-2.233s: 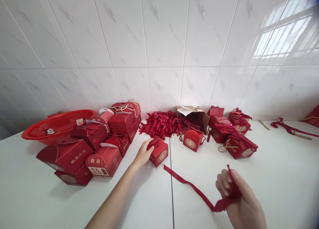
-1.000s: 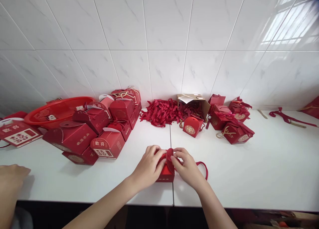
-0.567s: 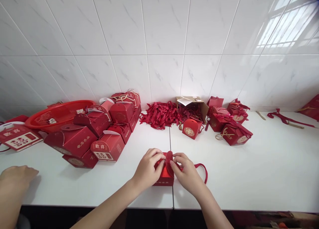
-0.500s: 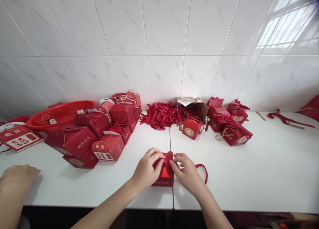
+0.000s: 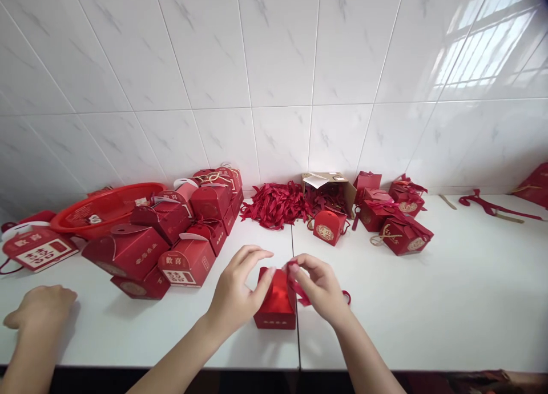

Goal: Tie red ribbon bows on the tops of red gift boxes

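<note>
An unfolded-top red gift box (image 5: 276,320) stands on the table in front of me, its inside showing bright red. My left hand (image 5: 240,285) is open at the box's left side, fingers apart, the thumb close to the left flap. My right hand (image 5: 319,285) is closed at the top of the right flap, pinching a red ribbon (image 5: 302,297). Its fingers partly hide the flap, and whether they also grip the flap I cannot tell. The ribbon's looped end shows to the right, behind the hand.
Stacked red boxes (image 5: 184,262) and a red basin (image 5: 96,211) stand at left. A ribbon pile (image 5: 278,205) and a cardboard box (image 5: 329,180) lie by the tiled wall. Tied boxes (image 5: 405,234) stand at right. Another person's hand (image 5: 45,308) rests at far left.
My left hand has come off the box's flap and its fingers have spread. My right hand remains at the right flap, with ribbon now showing beneath its fingers. The view has tilted slightly upward.
</note>
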The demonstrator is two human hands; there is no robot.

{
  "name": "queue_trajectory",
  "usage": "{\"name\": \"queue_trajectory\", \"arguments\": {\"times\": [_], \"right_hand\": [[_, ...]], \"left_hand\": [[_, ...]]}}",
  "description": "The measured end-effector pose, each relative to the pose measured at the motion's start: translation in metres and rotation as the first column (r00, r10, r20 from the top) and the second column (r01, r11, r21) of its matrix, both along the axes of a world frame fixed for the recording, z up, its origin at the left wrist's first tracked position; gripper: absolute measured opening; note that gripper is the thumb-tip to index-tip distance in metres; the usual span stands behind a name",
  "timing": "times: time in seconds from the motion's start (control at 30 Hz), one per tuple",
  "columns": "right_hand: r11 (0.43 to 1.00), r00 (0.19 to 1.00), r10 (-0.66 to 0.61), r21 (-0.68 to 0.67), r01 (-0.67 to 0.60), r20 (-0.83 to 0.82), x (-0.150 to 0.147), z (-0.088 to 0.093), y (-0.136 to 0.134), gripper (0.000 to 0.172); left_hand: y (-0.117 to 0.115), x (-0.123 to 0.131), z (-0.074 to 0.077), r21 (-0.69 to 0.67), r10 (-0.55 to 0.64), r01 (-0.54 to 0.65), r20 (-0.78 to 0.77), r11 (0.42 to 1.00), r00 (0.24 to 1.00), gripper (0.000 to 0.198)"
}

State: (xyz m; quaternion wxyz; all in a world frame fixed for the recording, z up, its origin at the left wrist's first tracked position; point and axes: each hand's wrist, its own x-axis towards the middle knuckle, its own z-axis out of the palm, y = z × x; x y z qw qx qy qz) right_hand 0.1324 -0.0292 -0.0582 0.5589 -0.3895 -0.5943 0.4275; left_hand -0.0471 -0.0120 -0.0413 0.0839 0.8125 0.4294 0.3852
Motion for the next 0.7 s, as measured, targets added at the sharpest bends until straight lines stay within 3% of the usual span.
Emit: {"name": "queue_trajectory", "arguments": {"times": [0.13, 0.17, 0.27, 0.33, 0.37, 0.43, 0.5, 0.6, 0.7], "right_hand": [[0.987, 0.990, -0.117, 0.099, 0.125, -0.078, 0.026, 0.026, -0.040, 0.020], [0.965, 0.971, -0.183, 0.160, 0.207, -0.153, 0.032, 0.031, -0.052, 0.018], [0.818, 0.834, -0.287, 0.333, 0.469, -0.471, 0.043, 0.037, -0.078, 0.016], [0.777, 0.796, -0.321, 0.338, 0.531, -0.514, 0.043, 0.034, -0.080, 0.017], [0.796, 0.816, -0.344, 0.316, 0.516, -0.464, 0.040, 0.031, -0.075, 0.018], [0.896, 0.914, -0.329, 0.228, 0.382, -0.238, 0.032, 0.024, -0.060, 0.020], [0.984, 0.984, -0.162, 0.093, 0.155, 0.075, 0.020, 0.015, -0.042, 0.023], [0.992, 0.932, 0.118, -0.085, -0.095, 0.343, -0.001, -0.001, -0.023, 0.028], [0.972, 0.874, 0.218, -0.179, -0.153, 0.435, -0.016, -0.014, -0.018, 0.031]], "left_hand": [[-0.006, -0.015, -0.023, -0.293, -0.001, -0.040, -0.137, 0.955, 0.991, 0.026], [-0.008, -0.018, -0.029, -0.340, 0.012, -0.047, -0.103, 0.939, 0.995, 0.022], [-0.013, -0.024, -0.046, -0.431, 0.122, -0.065, 0.106, 0.900, 0.987, 0.021], [-0.018, -0.024, -0.054, -0.470, 0.212, -0.073, 0.250, 0.880, 0.945, 0.024], [-0.022, -0.024, -0.057, -0.485, 0.250, -0.076, 0.305, 0.871, 0.919, 0.025], [-0.030, -0.021, -0.061, -0.505, 0.308, -0.086, 0.375, 0.859, 0.874, 0.027], [-0.039, -0.019, -0.063, -0.514, 0.341, -0.099, 0.401, 0.852, 0.850, 0.029], [-0.054, -0.015, -0.065, -0.530, 0.366, -0.104, 0.418, 0.841, 0.831, 0.030], [-0.063, -0.013, -0.068, -0.558, 0.391, -0.093, 0.444, 0.825, 0.806, 0.032]]}}
